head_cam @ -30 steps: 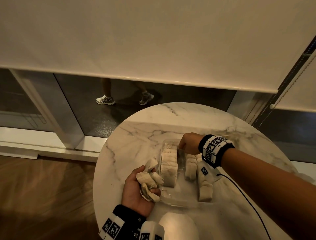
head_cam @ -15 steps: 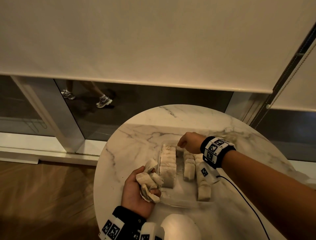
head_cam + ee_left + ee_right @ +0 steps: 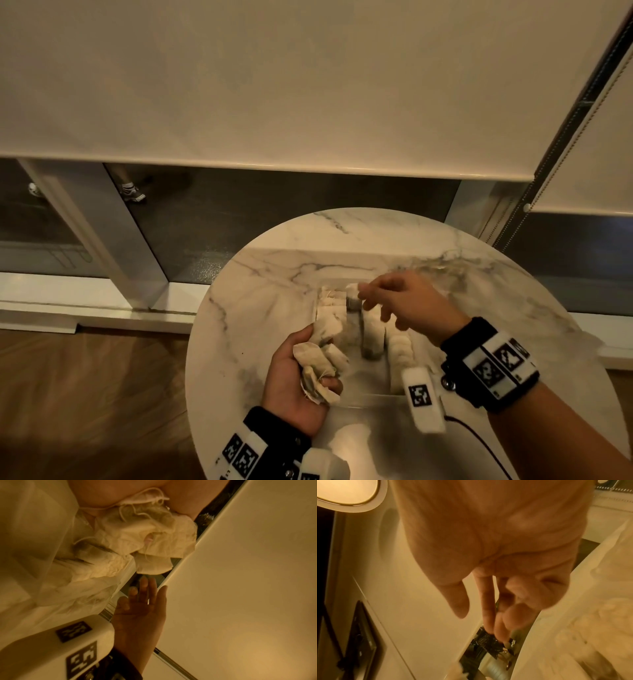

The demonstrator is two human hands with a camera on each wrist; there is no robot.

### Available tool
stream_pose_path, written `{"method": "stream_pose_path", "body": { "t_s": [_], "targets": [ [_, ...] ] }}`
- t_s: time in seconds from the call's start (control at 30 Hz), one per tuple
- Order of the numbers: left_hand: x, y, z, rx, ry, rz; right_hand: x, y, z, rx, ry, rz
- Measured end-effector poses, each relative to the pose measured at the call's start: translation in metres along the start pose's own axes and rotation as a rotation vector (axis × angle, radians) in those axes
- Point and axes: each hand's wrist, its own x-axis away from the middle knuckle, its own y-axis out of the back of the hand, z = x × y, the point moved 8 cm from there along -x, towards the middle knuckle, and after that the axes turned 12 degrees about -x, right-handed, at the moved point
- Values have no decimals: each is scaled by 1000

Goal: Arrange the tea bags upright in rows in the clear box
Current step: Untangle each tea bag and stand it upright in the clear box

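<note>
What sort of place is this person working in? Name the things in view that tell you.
Probably a café or lounge beside a street-level window: a round marble table, a lowered roller blind over floor-height glass, and a passer-by's shoe on pavement outside.

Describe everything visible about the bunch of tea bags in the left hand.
The bunch of tea bags is several crumpled, off-white pouches of thin paper-like material with pale strings tangled among them. The left hand grips them with curled fingers, palm up, just left of the clear box above the marble table. One bag sticks up toward the box's left row. They lie jumbled, not upright.
</note>
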Motion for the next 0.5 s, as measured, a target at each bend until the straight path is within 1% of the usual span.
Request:
{"method": "stream_pose_path", "body": {
  "t_s": [0.07, 0.13, 0.2, 0.27, 0.33, 0.5],
  "targets": [
    [-4, 1, 4, -62, -2, -3, 11, -15, -7, 13, -43, 107],
    [-7, 0, 10, -108, -12, -19, 16, -23, -12, -21, -60, 149],
    [-7, -7, 13, -113, -41, -30, 19, -27, -16, -48, -64, 170],
    [-6, -11, 12, -114, -96, -68, 20, -30, -18, -67, -64, 190],
    [-5, -13, 11, -116, -126, -85, 20, -28, -20, -88, -65, 184],
    [-7, -5, 8, -131, -129, -124, 20, -16, -18, -205, -56, 171]
  ]
}}
